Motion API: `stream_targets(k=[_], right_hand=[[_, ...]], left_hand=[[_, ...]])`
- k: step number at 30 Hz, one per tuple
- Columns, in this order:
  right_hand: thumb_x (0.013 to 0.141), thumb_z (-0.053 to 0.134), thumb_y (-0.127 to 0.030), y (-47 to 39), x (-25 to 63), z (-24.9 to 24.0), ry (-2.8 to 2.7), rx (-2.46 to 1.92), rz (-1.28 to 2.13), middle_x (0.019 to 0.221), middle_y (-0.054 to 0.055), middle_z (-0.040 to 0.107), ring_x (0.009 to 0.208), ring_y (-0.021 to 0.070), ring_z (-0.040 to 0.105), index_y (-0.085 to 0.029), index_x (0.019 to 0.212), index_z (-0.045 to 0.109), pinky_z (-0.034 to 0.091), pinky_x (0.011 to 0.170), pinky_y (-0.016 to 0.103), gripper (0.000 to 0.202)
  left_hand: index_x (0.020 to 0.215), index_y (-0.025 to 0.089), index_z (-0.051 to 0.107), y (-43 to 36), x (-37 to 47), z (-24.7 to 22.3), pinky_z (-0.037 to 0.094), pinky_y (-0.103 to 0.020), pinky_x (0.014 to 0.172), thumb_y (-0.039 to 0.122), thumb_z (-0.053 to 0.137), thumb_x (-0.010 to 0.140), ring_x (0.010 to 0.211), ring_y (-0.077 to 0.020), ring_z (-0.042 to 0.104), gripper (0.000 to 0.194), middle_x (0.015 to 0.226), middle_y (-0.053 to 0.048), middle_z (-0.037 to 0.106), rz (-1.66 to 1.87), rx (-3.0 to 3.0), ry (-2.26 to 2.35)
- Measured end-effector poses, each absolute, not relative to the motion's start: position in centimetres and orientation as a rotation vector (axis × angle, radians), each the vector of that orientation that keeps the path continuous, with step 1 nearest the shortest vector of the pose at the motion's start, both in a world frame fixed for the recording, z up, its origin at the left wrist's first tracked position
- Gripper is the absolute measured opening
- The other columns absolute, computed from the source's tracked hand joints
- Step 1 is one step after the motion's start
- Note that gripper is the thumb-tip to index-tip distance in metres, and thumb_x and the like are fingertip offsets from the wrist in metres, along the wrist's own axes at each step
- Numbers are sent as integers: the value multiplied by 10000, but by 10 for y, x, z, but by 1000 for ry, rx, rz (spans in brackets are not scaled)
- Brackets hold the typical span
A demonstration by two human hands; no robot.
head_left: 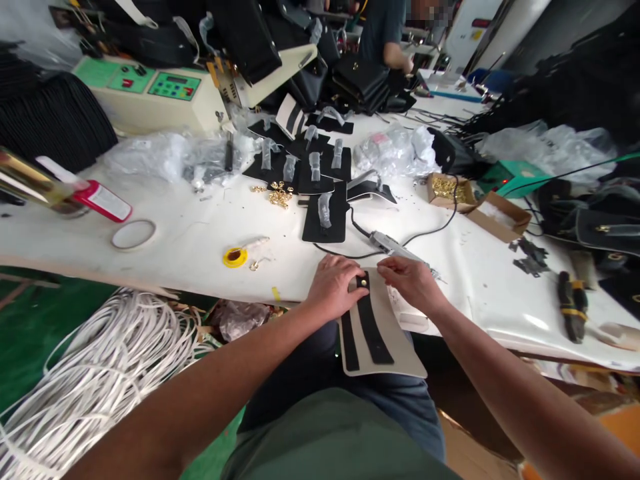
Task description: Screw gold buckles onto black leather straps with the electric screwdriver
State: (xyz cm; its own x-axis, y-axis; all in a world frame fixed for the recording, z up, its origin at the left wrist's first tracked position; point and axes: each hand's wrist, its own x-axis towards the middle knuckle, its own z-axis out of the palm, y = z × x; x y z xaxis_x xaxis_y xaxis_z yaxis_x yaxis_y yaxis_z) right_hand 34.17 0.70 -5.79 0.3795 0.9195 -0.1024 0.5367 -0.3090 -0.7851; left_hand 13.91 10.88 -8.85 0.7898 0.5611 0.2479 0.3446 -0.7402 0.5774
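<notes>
A beige flat panel [393, 333] with two black strips on it rests over my lap against the table edge. My left hand [334, 288] grips the panel's upper left edge, thumb on top beside a small gold stud [363, 283] in the longer black strip [373, 327]. My right hand [411, 281] is closed in a pinch at the upper right corner of the panel; what its fingertips hold is hidden. Just beyond it lies a grey handheld tool [395, 247] with a black cord. Ahead of my left hand is a black panel [324, 220] with a plastic-wrapped piece.
Several black panels [315, 167] and gold fittings [280, 195] lie farther back. A yellow ring-shaped container [235, 257] and a red-white bottle [104, 201] stand left. Pliers [573, 307] and small boxes [500, 217] are right. Another person [383, 37] works at the back.
</notes>
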Motion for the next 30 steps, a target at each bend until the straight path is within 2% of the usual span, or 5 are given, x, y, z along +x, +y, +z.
stream_targets(k=[3, 6, 12, 19, 30], right_hand=[[883, 689, -471, 7, 366, -55, -1351, -2211, 169, 1100, 117, 755, 981, 291, 695, -216, 1115, 767, 524, 814, 385, 354], [882, 686, -504, 10, 389, -60, -1506, -2472, 17, 1219, 149, 726, 1088, 349, 670, -225, 1229, 743, 512, 817, 419, 449], [925, 609, -508, 1, 400, -64, -1349, -2350, 254, 985, 109, 745, 876, 284, 685, -204, 1137, 736, 512, 741, 389, 392], [827, 674, -530, 9, 352, -32, -650, -1238, 867, 861, 15, 671, 716, 192, 668, -233, 993, 635, 614, 679, 362, 343], [808, 874, -449, 46, 285, -28, -702, -1193, 584, 516, -66, 515, 419, 127, 502, -234, 748, 573, 453, 423, 285, 374]], left_hand=[[1081, 273, 738, 108, 139, -89, 409, -501, 1142, 353, 861, 831, 1194, -271, 595, 290, 1191, -9, 767, 572, 2456, 669], [1106, 277, 747, 108, 140, -91, 400, -490, 1148, 366, 848, 843, 1194, -269, 592, 296, 1207, -3, 764, 565, 2466, 663], [1125, 292, 772, 108, 141, -91, 393, -483, 1152, 395, 822, 866, 1210, -266, 588, 283, 1236, -6, 757, 526, 2483, 657], [1092, 288, 793, 109, 144, -83, 397, -507, 1154, 393, 822, 867, 1240, -276, 586, 250, 1248, -16, 757, 452, 2476, 681], [1088, 292, 768, 108, 143, -83, 351, -545, 1206, 378, 868, 826, 1250, -280, 591, 293, 1237, -4, 753, 472, 2444, 696]])
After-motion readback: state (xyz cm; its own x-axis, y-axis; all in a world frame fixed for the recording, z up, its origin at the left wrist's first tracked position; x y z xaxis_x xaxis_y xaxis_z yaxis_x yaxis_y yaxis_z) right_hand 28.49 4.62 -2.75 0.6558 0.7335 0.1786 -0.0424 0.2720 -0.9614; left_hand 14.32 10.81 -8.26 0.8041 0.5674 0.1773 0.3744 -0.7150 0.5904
